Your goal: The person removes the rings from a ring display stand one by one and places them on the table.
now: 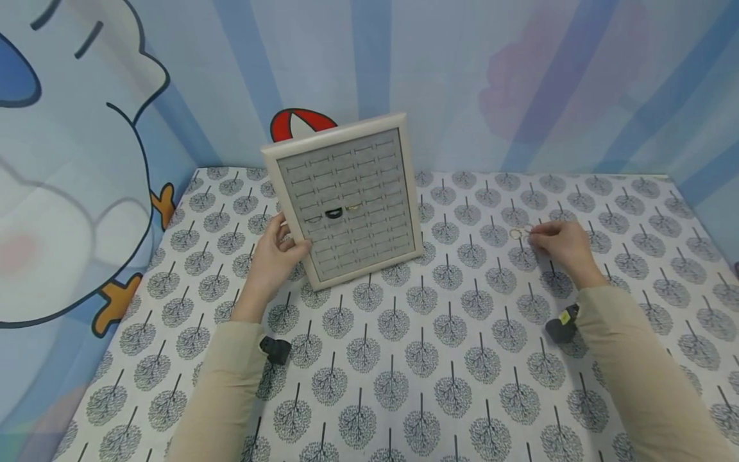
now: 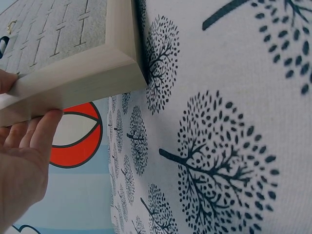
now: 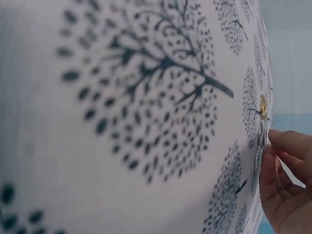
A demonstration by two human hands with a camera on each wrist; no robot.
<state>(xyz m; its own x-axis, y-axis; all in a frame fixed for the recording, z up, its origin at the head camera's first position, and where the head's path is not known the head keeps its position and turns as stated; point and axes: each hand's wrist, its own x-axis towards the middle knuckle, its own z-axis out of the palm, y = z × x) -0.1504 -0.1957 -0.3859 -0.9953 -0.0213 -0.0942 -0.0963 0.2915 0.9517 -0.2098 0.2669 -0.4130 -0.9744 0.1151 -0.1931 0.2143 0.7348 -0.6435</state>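
My left hand (image 1: 272,260) grips the left side of a ring display tray (image 1: 411,192), thumb on the front of the frame and fingers behind. The tray is propped up, tilted, its lower corner at the cloth in the left wrist view. Its grey padded face has rows of slots, in which sit a silver ring (image 1: 313,219), a black ring (image 1: 333,213) and a gold ring (image 1: 353,207). On the right, my right hand (image 1: 564,247) pinches a silver-coloured ring (image 3: 262,138) between thumb and fingertips at the cloth. Just beyond it lies a loose gold ring (image 3: 263,107).
A white cloth (image 1: 421,353) printed with dark trees covers the table. Behind the table hangs a blue striped backdrop (image 1: 444,77) with a large cartoon figure at left. A small black camera (image 1: 561,326) is worn at each wrist.
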